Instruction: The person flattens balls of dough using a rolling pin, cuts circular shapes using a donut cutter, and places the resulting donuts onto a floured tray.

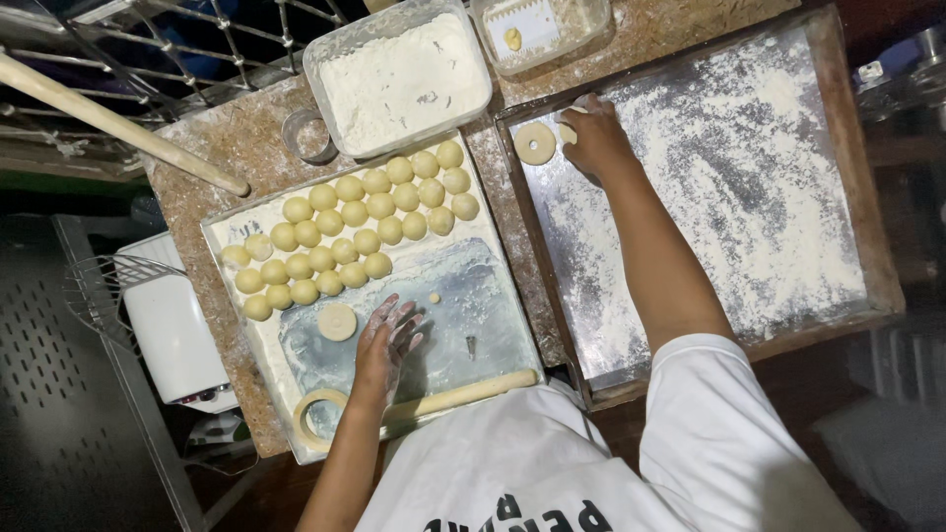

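While the right hand [594,138] seemingly rests, a dough ring [535,144] lies just beside it.

The left hand [389,340] lies flat, fingers spread and dusted with flour, on a floured board [473,305], just beside a flattened disc of dough [337,321]. Rows of dough balls [355,229] fill the far part of the board, and a rolling pin [463,394] and a round ring cutter [313,419] lie at its near edge. The right hand [594,138] reaches to the far corner of a floured metal tray [749,187], touching a small dough piece [567,133] beside a ring of dough [535,144]. A tub of flour [399,74] stands beyond the board.
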